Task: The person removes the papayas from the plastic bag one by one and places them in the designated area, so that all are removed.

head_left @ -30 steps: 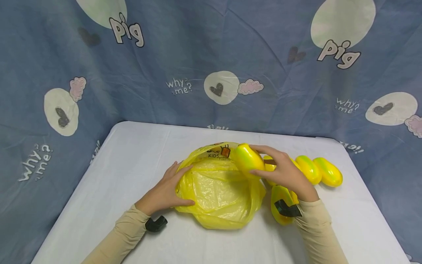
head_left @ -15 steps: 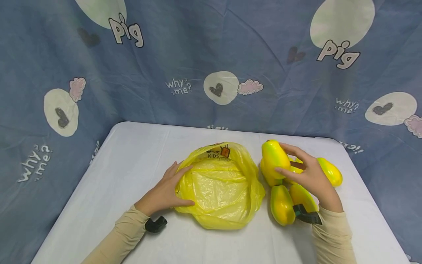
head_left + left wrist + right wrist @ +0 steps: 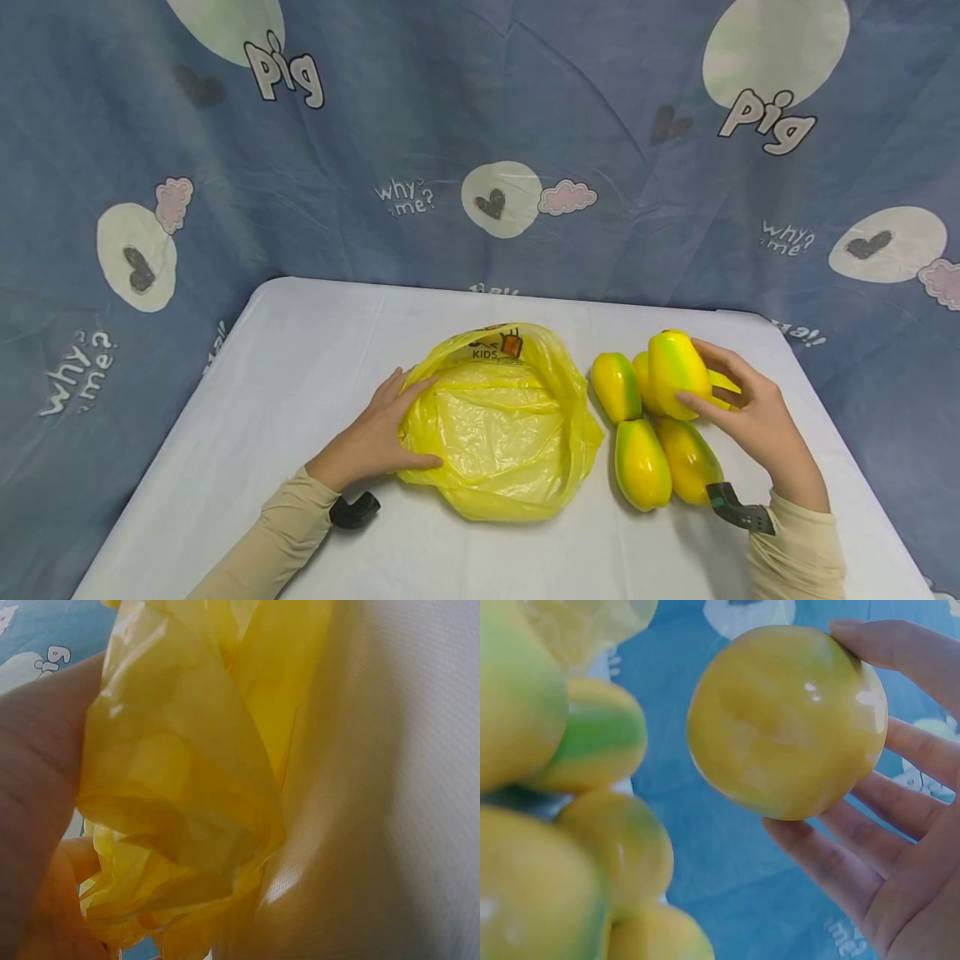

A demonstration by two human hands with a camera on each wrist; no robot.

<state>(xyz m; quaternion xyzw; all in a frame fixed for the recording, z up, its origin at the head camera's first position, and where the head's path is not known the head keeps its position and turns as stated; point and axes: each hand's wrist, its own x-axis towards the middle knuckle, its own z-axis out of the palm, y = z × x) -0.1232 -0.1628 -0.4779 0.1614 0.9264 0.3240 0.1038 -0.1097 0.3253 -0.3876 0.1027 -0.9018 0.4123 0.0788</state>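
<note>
In the head view my right hand (image 3: 761, 417) holds a yellow papaya (image 3: 677, 375) with green streaks, its thumb and fingers round the right side. The right wrist view shows the rounded end of this papaya (image 3: 780, 727) against the fingertips. A yellow plastic bag (image 3: 495, 492) sits mid-table with its mouth spread wide. My left hand (image 3: 371, 437) rests at the bag's left rim, thumb and forefinger straight and spread apart over the edge. Crumpled yellow film of the bag (image 3: 180, 765) covers much of the left wrist view and hides part of the fingers.
More papayas lie right of the bag: one at the back (image 3: 617, 387), two in front, a left one (image 3: 642, 467) and a right one (image 3: 688, 461). Others are partly hidden behind the held papaya. A white cloth covers the table (image 3: 337, 333); a blue printed curtain (image 3: 420, 100) hangs behind.
My right hand has carried the papaya rightward, from the bag's right rim to above the other papayas. My left hand and the bag have stayed in place.
</note>
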